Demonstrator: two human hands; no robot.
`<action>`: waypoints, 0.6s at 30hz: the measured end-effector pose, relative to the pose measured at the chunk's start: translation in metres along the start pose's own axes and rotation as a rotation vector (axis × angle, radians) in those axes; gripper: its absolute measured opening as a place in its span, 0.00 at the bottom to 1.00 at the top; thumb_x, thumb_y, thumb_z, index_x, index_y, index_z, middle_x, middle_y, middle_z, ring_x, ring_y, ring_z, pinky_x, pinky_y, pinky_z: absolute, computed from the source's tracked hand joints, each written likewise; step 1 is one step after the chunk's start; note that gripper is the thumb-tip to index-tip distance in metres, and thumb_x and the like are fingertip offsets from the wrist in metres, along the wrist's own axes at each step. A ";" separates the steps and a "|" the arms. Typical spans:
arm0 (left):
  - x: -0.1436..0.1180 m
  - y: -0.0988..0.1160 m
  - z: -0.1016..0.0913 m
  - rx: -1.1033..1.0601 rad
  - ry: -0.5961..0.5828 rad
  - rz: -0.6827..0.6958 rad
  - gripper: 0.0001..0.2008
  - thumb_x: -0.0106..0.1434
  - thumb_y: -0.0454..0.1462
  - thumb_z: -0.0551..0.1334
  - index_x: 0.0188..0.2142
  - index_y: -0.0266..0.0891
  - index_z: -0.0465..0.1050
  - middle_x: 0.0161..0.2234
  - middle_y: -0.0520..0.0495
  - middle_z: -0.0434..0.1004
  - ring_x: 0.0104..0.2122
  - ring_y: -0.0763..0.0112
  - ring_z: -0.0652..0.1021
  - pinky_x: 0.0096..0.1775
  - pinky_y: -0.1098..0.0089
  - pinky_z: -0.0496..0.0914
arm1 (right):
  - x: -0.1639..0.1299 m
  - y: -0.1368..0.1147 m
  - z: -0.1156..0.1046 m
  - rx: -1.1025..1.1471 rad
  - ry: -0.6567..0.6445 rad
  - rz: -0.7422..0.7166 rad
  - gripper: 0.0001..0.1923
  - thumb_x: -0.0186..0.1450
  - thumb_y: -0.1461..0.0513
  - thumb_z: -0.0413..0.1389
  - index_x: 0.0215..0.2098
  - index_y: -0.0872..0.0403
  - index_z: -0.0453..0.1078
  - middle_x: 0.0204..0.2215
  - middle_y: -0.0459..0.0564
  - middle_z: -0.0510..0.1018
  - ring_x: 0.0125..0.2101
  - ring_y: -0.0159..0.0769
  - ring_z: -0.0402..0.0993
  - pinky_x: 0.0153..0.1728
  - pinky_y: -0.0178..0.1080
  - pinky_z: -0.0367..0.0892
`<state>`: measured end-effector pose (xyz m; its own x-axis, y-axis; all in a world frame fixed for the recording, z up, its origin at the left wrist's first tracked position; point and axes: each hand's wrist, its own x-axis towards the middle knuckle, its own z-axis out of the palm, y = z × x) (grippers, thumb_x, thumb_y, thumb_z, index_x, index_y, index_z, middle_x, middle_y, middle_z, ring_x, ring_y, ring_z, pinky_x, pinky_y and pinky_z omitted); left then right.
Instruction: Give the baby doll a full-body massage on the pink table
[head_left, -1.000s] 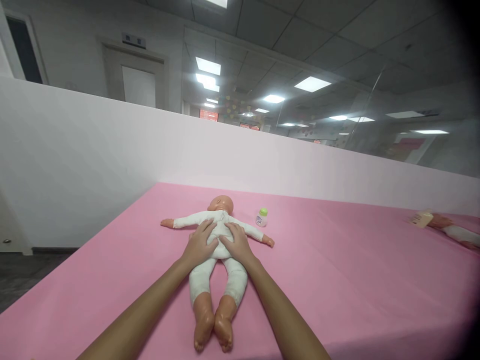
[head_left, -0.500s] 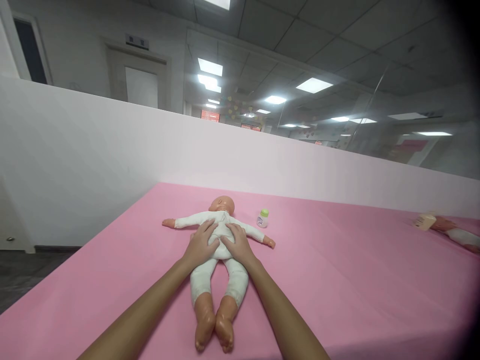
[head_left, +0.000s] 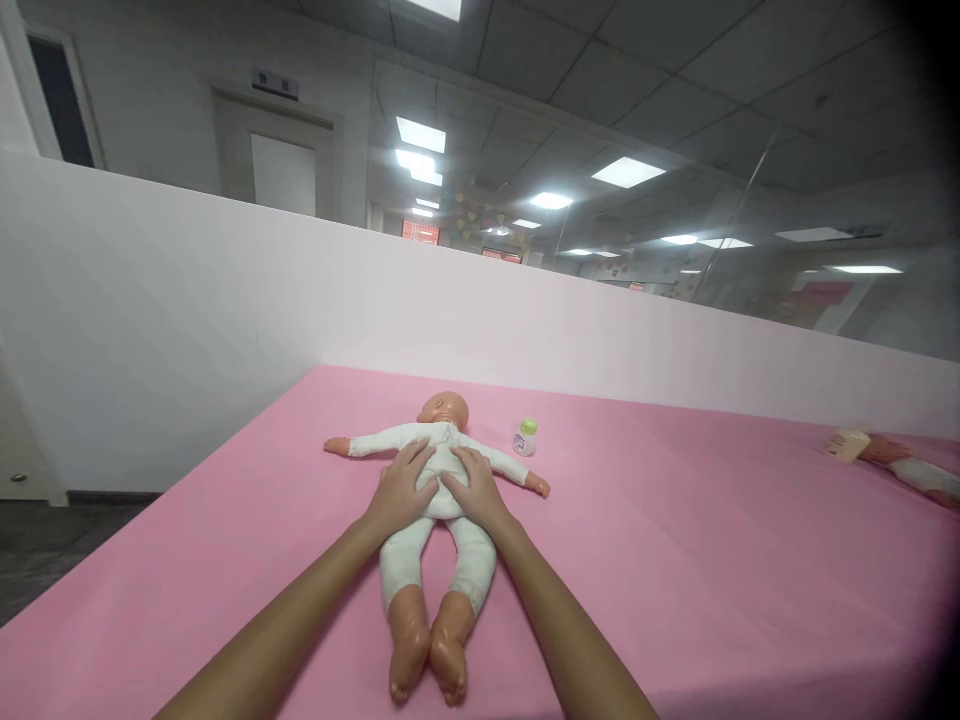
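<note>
A baby doll in white cloth lies stretched out on a pink-covered table, its arms spread wide and its bare feet towards me. Its bald head is turned aside, with one ear showing. My left hand rests flat on the left side of the doll's torso, fingers extended towards its head. On the other side of the torso my right hand lies the same way, with its thumb close to the left one. Beyond the doll's right-hand arm stands a small bottle with a green cap.
At the far right lie a cream-coloured bottle and a second doll, partly cut off by the frame. A low white wall runs along the table's back, with glass above it. The table's left edge drops to a dark floor.
</note>
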<state>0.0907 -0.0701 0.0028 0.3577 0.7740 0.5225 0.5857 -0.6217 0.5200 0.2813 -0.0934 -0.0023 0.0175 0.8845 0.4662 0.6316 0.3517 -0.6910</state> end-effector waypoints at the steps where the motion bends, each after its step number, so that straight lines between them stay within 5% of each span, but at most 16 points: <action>1: 0.000 0.000 0.000 -0.003 0.002 0.003 0.27 0.67 0.40 0.58 0.65 0.43 0.68 0.71 0.43 0.60 0.71 0.51 0.61 0.67 0.45 0.61 | 0.000 0.000 0.000 0.000 -0.001 0.001 0.27 0.66 0.56 0.60 0.62 0.51 0.70 0.61 0.56 0.72 0.64 0.49 0.65 0.68 0.54 0.58; 18: 0.001 -0.004 0.002 -0.021 0.015 0.024 0.27 0.67 0.40 0.58 0.65 0.43 0.69 0.71 0.42 0.61 0.70 0.51 0.62 0.68 0.44 0.60 | 0.000 -0.002 -0.001 -0.007 -0.005 0.005 0.27 0.66 0.56 0.60 0.62 0.50 0.69 0.62 0.56 0.72 0.64 0.50 0.64 0.68 0.55 0.58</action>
<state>0.0900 -0.0671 -0.0001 0.3605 0.7570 0.5450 0.5613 -0.6427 0.5214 0.2807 -0.0942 -0.0001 0.0169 0.8880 0.4596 0.6366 0.3449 -0.6898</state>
